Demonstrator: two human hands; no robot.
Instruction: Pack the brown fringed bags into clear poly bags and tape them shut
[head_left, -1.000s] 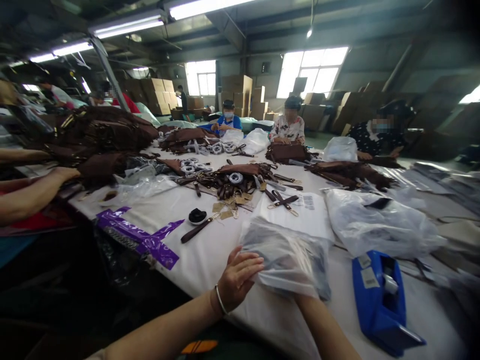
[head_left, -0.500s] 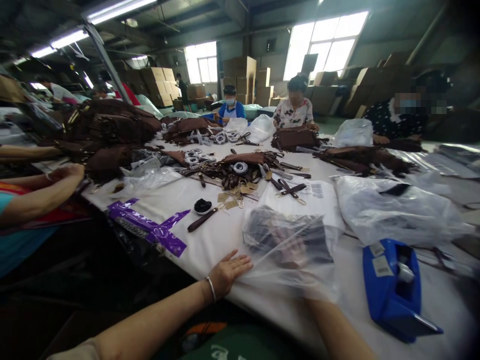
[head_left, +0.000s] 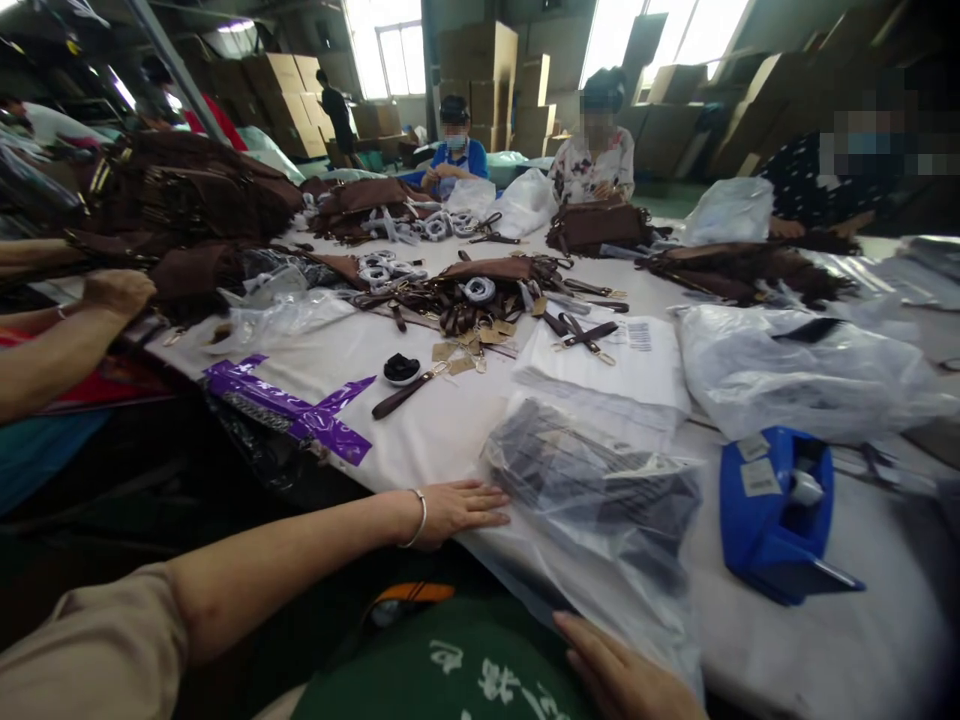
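A clear plastic bag point(head_left: 600, 580) with a dark, flat item point(head_left: 592, 465) inside lies at the table's front edge. My left hand point(head_left: 461, 508) rests flat, fingers stretched out, against the bag's left side. Outside the bag, close to its near end, is my right hand point(head_left: 626, 665) with its fingers extended and nothing visible in it. Just beyond the bag sits a stack of white plastic bags point(head_left: 630, 375), on which crossed brown wrist straps point(head_left: 581, 335) lie.
A blue tape dispenser point(head_left: 776, 515) stands at the right, with a large filled plastic bag point(head_left: 795, 375) behind it. Purple tape point(head_left: 292, 410) marks the table's left edge. A small dish of black pieces point(head_left: 402, 369) sits near a brown strap point(head_left: 405, 395). Co-workers sit across the table.
My right hand has come out of the bag and drawn back toward my body. My left hand has flattened beside the bag. The camera has tilted downward.
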